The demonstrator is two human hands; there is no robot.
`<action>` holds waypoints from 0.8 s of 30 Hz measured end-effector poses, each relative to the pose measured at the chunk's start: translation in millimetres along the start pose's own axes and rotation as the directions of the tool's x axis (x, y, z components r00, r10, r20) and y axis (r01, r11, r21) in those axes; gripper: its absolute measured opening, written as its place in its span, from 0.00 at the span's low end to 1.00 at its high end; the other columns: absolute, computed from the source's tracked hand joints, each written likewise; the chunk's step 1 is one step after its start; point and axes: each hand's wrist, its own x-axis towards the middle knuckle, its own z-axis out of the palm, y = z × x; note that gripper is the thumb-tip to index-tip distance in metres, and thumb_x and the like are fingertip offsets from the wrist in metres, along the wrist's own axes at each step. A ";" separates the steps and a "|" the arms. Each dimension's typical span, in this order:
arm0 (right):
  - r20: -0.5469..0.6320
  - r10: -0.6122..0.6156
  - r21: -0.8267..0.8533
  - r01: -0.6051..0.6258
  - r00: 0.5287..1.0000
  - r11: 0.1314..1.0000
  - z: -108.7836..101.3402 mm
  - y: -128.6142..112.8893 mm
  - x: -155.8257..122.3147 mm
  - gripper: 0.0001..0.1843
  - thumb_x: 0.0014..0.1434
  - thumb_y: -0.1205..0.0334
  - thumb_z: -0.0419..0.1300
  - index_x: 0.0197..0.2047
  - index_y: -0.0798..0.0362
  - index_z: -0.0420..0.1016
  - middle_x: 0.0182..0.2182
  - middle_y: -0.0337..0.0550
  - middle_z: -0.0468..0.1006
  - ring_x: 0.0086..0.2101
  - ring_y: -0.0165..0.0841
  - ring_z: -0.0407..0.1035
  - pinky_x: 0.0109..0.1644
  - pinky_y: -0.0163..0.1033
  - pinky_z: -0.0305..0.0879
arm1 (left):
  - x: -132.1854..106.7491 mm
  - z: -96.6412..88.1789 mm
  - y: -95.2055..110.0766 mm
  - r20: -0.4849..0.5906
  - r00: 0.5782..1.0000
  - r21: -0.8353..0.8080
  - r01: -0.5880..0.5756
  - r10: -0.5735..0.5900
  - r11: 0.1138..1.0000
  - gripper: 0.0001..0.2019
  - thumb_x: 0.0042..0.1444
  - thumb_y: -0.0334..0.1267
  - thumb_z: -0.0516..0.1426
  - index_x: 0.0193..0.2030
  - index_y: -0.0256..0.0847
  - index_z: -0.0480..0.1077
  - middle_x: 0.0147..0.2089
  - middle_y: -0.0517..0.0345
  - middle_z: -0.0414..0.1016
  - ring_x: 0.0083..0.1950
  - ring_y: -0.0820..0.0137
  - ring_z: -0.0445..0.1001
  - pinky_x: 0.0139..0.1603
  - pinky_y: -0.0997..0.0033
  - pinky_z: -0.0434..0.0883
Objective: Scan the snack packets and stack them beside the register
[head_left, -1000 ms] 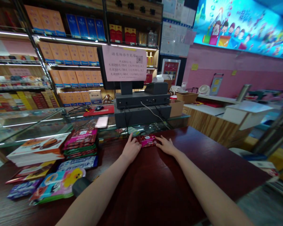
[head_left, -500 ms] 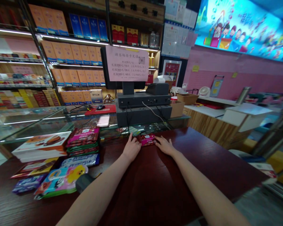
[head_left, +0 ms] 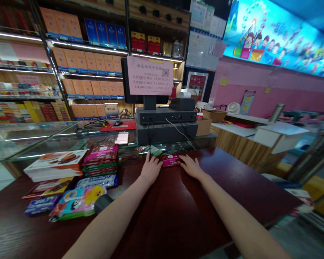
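A small pink-and-brown snack packet [head_left: 171, 160] lies flat on the dark red wooden counter [head_left: 172, 216], between my two hands. At its left end is my left hand [head_left: 151, 169], palm down, index finger pointing forward and thumb side close to the wrapper. My right hand [head_left: 191, 167] rests at the right end, fingers stretched toward the packet and touching its edge. Both hands have their fingers apart, and neither is wrapped round the packet. Left of my left forearm, a dark grey handheld device [head_left: 102, 203] is partly covered by the arm.
On the left lie stacked pink and green packets [head_left: 101, 158], white boxes [head_left: 56, 163], a blue-white packet [head_left: 97, 181], a brown-gold packet [head_left: 48, 187], purple packets [head_left: 41, 205] and a colourful duck-print bag [head_left: 78, 203]. Behind the counter stand a glass case [head_left: 37, 144] and a cash register [head_left: 166, 126].
The view has shifted slightly, so the counter goods appear further right. Both hands stay at the two ends of the packet, with little visible movement.
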 end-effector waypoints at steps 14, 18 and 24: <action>-0.053 -0.155 -0.027 0.154 0.986 0.988 -0.5 -58.6 -16.2 0.30 0.69 0.64 0.48 0.72 0.41 0.55 0.72 0.41 0.56 0.73 0.43 0.41 0.71 0.72 0.31 | -30.2 -39.6 -35.0 -0.049 0.995 0.023 0.084 -0.082 0.996 0.19 0.65 0.31 0.49 0.59 0.45 0.72 0.62 0.47 0.73 0.66 0.56 0.66 0.73 0.35 0.47; -0.064 -0.218 -0.027 0.216 0.974 0.976 1.3 -82.2 -15.4 0.30 0.69 0.63 0.49 0.72 0.42 0.56 0.72 0.43 0.57 0.73 0.43 0.42 0.71 0.70 0.31 | -41.9 -53.4 -53.0 -0.084 0.989 0.023 0.122 -0.120 0.992 0.20 0.65 0.30 0.50 0.61 0.46 0.71 0.65 0.48 0.70 0.69 0.55 0.63 0.74 0.35 0.46; -0.083 -0.296 -0.021 0.295 0.952 0.955 6.4 -113.6 -9.5 0.30 0.68 0.63 0.49 0.72 0.39 0.56 0.72 0.39 0.58 0.72 0.42 0.43 0.72 0.69 0.31 | -61.7 -69.1 -82.2 -0.109 0.977 0.054 0.189 -0.183 0.980 0.24 0.64 0.29 0.48 0.64 0.49 0.69 0.66 0.49 0.70 0.69 0.54 0.63 0.74 0.34 0.45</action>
